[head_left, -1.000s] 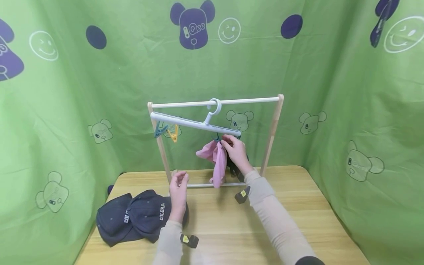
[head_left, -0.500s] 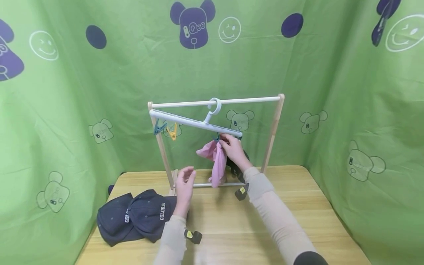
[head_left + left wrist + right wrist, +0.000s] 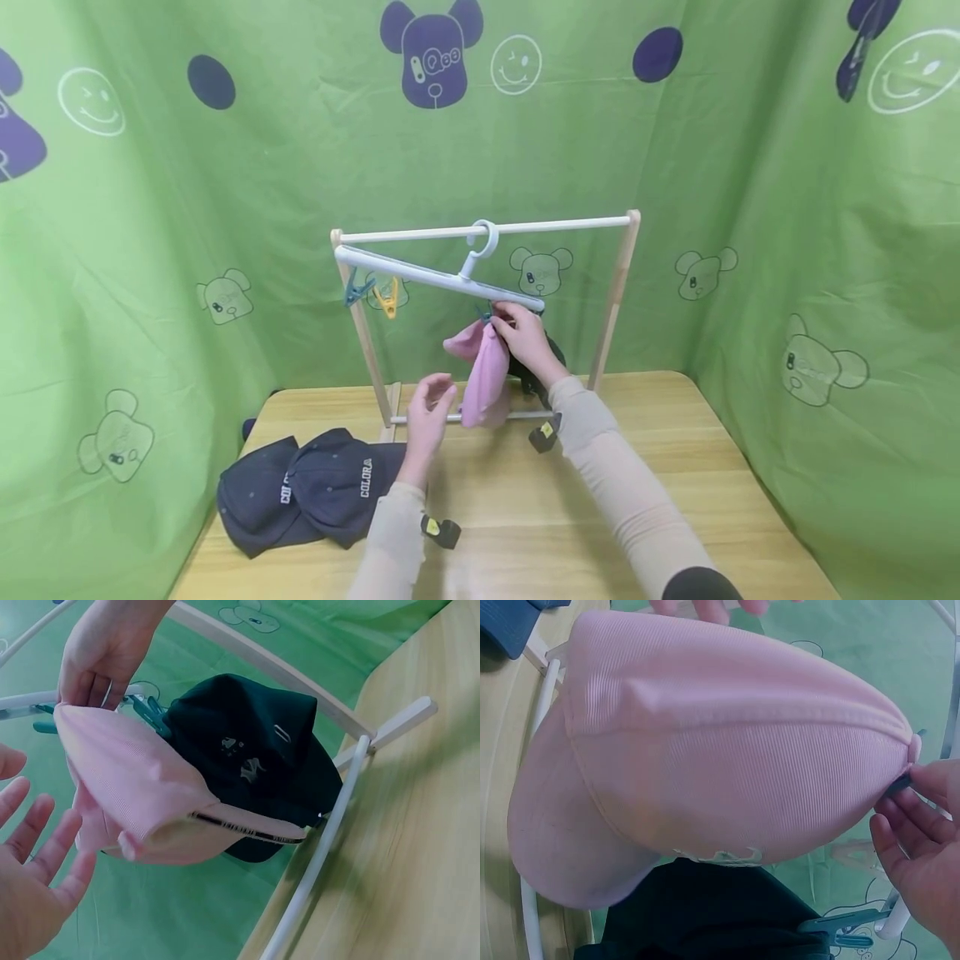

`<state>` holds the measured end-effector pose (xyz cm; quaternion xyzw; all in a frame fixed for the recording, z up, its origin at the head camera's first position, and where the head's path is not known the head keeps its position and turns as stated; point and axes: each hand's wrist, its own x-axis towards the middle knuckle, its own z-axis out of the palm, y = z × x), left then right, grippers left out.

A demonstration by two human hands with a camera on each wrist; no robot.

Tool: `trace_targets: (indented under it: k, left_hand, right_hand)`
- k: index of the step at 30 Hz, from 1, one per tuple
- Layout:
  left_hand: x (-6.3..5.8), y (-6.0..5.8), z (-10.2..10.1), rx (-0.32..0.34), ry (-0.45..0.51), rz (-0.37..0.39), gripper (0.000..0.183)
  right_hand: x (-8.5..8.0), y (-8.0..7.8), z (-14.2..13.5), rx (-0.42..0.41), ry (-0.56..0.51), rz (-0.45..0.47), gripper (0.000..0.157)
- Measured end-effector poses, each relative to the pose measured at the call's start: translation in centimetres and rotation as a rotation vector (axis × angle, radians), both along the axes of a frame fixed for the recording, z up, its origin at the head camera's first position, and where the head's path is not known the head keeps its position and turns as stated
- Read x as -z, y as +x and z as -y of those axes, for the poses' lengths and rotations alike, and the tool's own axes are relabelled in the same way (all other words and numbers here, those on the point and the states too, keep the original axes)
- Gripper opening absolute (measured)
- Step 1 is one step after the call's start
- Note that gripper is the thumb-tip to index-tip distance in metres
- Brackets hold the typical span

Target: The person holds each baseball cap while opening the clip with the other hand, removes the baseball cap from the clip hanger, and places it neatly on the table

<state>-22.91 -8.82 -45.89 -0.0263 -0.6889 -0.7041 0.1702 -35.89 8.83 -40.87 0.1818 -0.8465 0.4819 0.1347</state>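
Pinching a pink cap (image 3: 487,371) by its crown tip with the right hand (image 3: 527,337), fingers narrow, tips together, right at a dark teal clip (image 3: 485,315). Can't tell if gripping that clip too. Hanging brim down, just below a pale blue hanger (image 3: 427,273), at 6 o'clock from its hook.

Holding the left hand (image 3: 427,412) at 8 o'clock from the pink cap, near but apart in head view; fingers bent, spread wide in left wrist view.

At 3 o'clock from the pink cap, partly behind the right hand: a dark green cap (image 3: 225,735), pale logo, with another teal clip (image 3: 152,716) at its top.

Up at 10 o'clock, under the hanger's raised end: a yellow clip (image 3: 387,297), then a blue clip (image 3: 356,291).

Hooked over the top bar of a rack (image 3: 617,292), tilted, low end toward 4 o'clock: same hanger.

Past the left hand, at 8 o'clock: two overlapping navy caps (image 3: 330,483), white lettering on both, reading COLORA on the nearer. Lying on a wood-look table (image 3: 637,517), before a green curtain (image 3: 300,167) printed with bears and smileys.
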Motion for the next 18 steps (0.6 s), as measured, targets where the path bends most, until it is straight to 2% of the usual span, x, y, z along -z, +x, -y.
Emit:
trace_targets:
  k: [7, 15, 18]
  left_hand:
    - [-0.1, -0.2, -0.5, 0.052, 0.022, 0.015, 0.03]
    - [0.2, -0.8, -0.9, 0.091, 0.005, -0.018, 0.031]
    - [1.0, -1.7, -1.0, 0.088, -0.045, -0.015, 0.034]
  right_hand:
    - [0.2, -0.1, 0.2, 0.022, -0.008, 0.015, 0.032]
    - [0.3, 0.0, 0.6, 0.047, -0.037, -0.01, 0.029]
    - [0.3, 0.1, 0.8, 0.068, -0.034, -0.026, 0.028]
